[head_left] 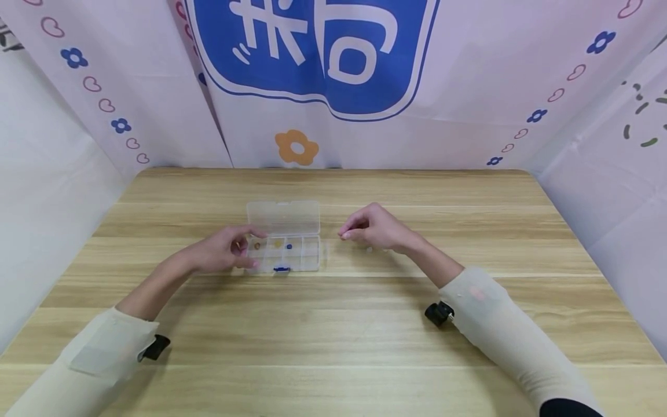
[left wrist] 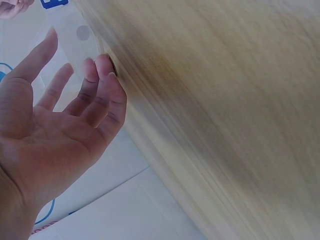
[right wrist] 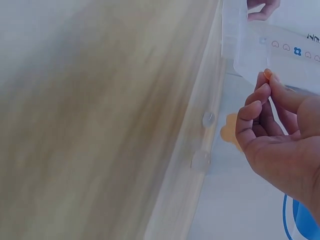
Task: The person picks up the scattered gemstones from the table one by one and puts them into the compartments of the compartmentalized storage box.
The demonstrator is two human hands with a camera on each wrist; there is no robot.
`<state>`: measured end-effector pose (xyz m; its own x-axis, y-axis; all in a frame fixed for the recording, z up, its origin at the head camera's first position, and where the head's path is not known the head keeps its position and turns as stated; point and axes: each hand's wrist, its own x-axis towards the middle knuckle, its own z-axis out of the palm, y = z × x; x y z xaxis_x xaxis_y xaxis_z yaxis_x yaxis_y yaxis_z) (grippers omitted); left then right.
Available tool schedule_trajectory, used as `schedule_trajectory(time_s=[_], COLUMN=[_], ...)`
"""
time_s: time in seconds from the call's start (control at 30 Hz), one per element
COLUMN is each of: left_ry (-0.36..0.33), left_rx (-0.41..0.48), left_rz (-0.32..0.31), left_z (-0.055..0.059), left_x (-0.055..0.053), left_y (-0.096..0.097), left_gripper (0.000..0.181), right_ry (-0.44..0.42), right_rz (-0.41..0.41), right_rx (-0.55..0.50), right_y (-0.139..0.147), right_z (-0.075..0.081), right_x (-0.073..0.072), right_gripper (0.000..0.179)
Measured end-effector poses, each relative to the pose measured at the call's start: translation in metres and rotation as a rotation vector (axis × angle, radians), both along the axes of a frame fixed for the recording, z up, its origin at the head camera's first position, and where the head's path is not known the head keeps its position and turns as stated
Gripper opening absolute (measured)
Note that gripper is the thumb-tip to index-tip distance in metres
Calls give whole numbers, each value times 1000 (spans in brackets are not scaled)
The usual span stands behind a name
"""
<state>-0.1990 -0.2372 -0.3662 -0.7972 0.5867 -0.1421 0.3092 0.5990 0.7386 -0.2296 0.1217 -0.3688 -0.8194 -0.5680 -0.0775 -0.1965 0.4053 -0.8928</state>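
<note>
The clear plastic compartment box [head_left: 283,253], lid open, lies near the middle of the wooden table [head_left: 333,324]. The left hand [head_left: 224,250] touches its left end with relaxed fingers. The right hand [head_left: 372,227], just beside the box, has its fingertips pinched together; I cannot tell whether it holds something.

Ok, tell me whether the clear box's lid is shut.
No, the clear box lies with its lid swung back, and its compartments show open.

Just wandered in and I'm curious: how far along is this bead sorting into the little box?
Done: the clear compartment box lies open, with a few small beads in its cells. In hand: the left hand rests at the box's left end, and the right hand pinches at something too small to identify. Left: clear beads on the wooden table and several unfilled cells.
</note>
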Motion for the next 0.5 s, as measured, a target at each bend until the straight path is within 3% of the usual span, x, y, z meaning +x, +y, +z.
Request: schedule_trajectory(time_s=[0.5], left_ry=[0], left_rx=[1], left_rz=[-6], left_z=[0], left_x=[0], left_y=[0], left_gripper=[58], right_ry=[-14], right_rz=[6], right_rx=[-48], right_y=[-21], right_z=[-3], right_x=[-3], right_gripper=[11])
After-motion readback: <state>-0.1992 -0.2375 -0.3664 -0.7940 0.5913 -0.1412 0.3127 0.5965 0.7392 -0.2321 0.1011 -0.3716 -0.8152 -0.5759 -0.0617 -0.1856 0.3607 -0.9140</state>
